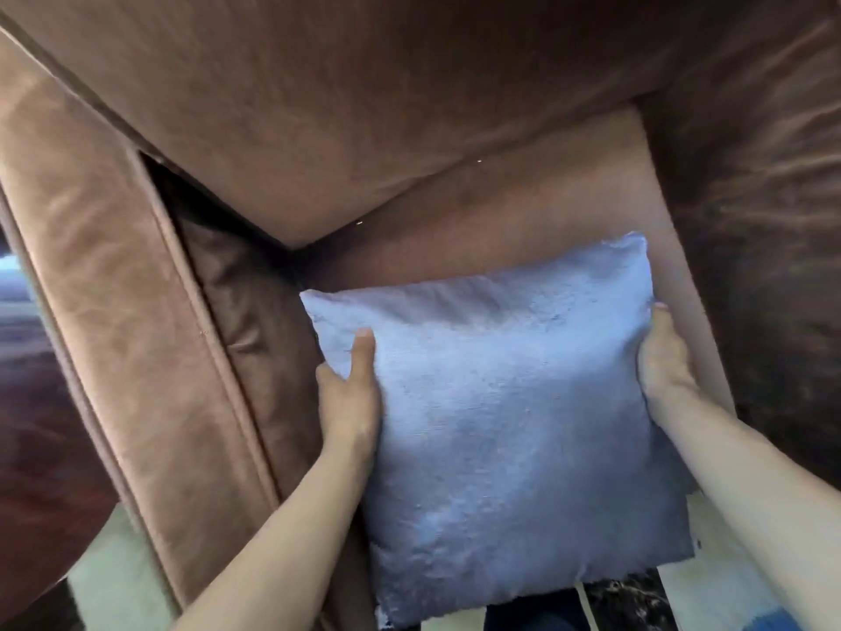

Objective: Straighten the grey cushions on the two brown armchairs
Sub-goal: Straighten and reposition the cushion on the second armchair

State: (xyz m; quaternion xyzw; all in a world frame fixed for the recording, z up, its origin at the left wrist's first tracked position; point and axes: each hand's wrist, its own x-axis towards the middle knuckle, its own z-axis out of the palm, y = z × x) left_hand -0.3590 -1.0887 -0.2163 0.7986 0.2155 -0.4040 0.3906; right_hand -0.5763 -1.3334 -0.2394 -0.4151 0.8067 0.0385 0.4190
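A square grey cushion [500,421] with a velvety sheen is held up in front of the seat of a brown armchair [318,107]. My left hand [350,398] grips the cushion's left edge, thumb on its front face. My right hand [662,357] grips the right edge, fingers hidden behind it. The cushion is slightly tilted, its top corners toward the backrest. Only one armchair is in view; the second is out of sight.
The chair's left armrest [113,289] runs diagonally down the left side, and the dark right armrest [764,220] rises on the right. The seat cushion [523,211] lies behind the grey cushion. Pale rug [113,576] and dark wooden floor [32,403] show at lower left.
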